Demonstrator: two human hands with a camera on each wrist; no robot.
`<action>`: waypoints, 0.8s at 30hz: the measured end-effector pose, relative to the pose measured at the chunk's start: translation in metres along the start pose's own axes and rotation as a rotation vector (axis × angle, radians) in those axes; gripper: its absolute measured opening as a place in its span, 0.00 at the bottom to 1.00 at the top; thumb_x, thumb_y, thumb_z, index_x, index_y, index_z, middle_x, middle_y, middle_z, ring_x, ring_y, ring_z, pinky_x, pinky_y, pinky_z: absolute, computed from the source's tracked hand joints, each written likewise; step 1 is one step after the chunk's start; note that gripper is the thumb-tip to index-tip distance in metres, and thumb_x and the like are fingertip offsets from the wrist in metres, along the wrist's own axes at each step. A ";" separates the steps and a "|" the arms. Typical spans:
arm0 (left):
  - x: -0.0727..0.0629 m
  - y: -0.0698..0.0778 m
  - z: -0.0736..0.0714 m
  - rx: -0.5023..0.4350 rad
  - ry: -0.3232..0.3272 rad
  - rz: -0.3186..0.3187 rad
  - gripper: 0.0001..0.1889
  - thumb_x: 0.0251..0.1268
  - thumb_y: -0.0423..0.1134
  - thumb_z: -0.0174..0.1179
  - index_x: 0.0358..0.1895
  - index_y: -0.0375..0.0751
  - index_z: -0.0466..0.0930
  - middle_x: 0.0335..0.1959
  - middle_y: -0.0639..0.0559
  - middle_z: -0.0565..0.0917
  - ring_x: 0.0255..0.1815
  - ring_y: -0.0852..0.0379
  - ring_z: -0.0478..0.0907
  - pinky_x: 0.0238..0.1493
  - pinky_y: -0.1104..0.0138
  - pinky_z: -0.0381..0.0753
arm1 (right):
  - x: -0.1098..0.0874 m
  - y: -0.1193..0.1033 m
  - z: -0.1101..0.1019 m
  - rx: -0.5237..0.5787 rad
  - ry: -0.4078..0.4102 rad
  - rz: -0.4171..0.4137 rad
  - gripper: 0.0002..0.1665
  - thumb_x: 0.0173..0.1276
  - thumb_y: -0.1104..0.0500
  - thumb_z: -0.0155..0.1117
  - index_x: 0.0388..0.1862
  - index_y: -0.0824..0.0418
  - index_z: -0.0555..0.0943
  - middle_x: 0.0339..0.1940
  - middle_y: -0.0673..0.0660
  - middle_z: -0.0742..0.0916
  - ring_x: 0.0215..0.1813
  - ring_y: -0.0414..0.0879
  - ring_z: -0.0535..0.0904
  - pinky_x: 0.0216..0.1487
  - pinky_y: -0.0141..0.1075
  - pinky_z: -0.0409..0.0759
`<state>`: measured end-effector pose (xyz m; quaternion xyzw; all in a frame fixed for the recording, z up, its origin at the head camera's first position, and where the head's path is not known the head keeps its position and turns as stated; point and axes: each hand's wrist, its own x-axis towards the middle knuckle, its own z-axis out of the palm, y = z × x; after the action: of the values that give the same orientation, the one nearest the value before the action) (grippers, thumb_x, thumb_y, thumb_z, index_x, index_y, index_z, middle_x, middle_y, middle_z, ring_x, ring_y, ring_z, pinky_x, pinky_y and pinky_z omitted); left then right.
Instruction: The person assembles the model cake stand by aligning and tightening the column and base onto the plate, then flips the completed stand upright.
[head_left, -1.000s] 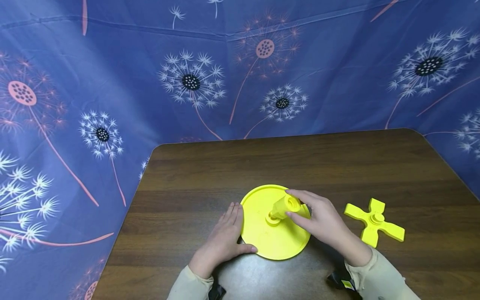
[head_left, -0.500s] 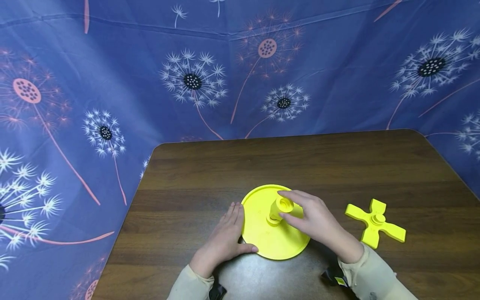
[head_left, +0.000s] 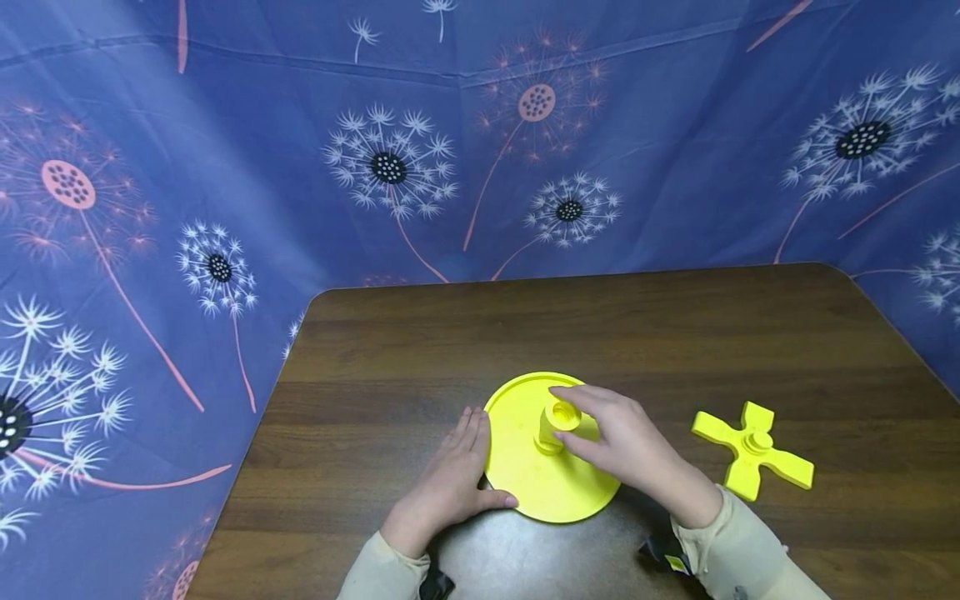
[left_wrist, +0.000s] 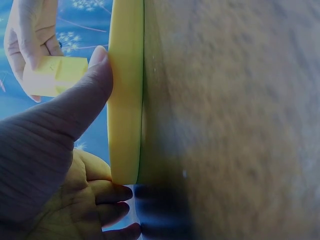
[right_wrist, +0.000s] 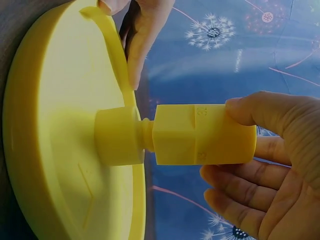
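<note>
A round yellow disc (head_left: pixel 558 492) with a raised rim lies on the table, a short round boss (right_wrist: pixel 120 136) rising from its middle. My left hand (head_left: pixel 446 483) rests at the disc's left edge, fingers straight and together, thumb on the rim. Above the boss, my right hand (head_left: pixel 622 433) holds a yellow cylinder (right_wrist: pixel 222 137) by its upper end, between thumb and fingers. The cylinder's lower part is hexagonal, and its top has a round hole. In the right wrist view a narrow threaded neck (right_wrist: pixel 147 135) shows between cylinder and boss.
A yellow four-armed cross (head_left: pixel 756 450) with a round stub at its centre lies on the brown wooden table (head_left: pixel 390 350), right of my right hand. Behind the table hangs a blue cloth (head_left: pixel 645 125) with a dandelion print.
My right hand has shifted a little left, bringing the cylinder from a tilt to nearly upright over the boss. The left hand and the disc stay where they were.
</note>
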<state>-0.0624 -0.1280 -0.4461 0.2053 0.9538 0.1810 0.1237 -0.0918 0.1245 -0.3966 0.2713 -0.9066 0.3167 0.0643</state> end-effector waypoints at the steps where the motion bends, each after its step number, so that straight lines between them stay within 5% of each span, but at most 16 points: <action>1: 0.000 0.000 0.000 -0.001 0.003 0.003 0.61 0.50 0.64 0.68 0.76 0.27 0.45 0.77 0.32 0.49 0.78 0.40 0.43 0.71 0.46 0.57 | 0.000 0.000 0.001 0.001 0.001 0.000 0.32 0.54 0.55 0.77 0.58 0.62 0.81 0.55 0.59 0.85 0.56 0.56 0.81 0.54 0.51 0.79; 15: 0.001 0.001 0.000 -0.012 0.002 0.006 0.61 0.51 0.63 0.68 0.76 0.27 0.44 0.77 0.32 0.49 0.78 0.40 0.43 0.71 0.47 0.56 | 0.003 0.001 0.014 -0.088 0.059 -0.038 0.31 0.52 0.50 0.79 0.54 0.60 0.83 0.50 0.58 0.87 0.53 0.55 0.83 0.52 0.51 0.80; 24: 0.001 0.000 0.001 0.002 -0.009 -0.003 0.61 0.51 0.65 0.67 0.76 0.28 0.44 0.77 0.34 0.48 0.78 0.41 0.42 0.72 0.49 0.55 | 0.004 0.002 0.022 -0.211 0.172 -0.051 0.36 0.43 0.41 0.81 0.44 0.62 0.82 0.35 0.52 0.87 0.33 0.46 0.81 0.43 0.45 0.80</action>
<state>-0.0626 -0.1274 -0.4474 0.2047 0.9537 0.1791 0.1282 -0.0949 0.1111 -0.4141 0.2576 -0.9190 0.2397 0.1780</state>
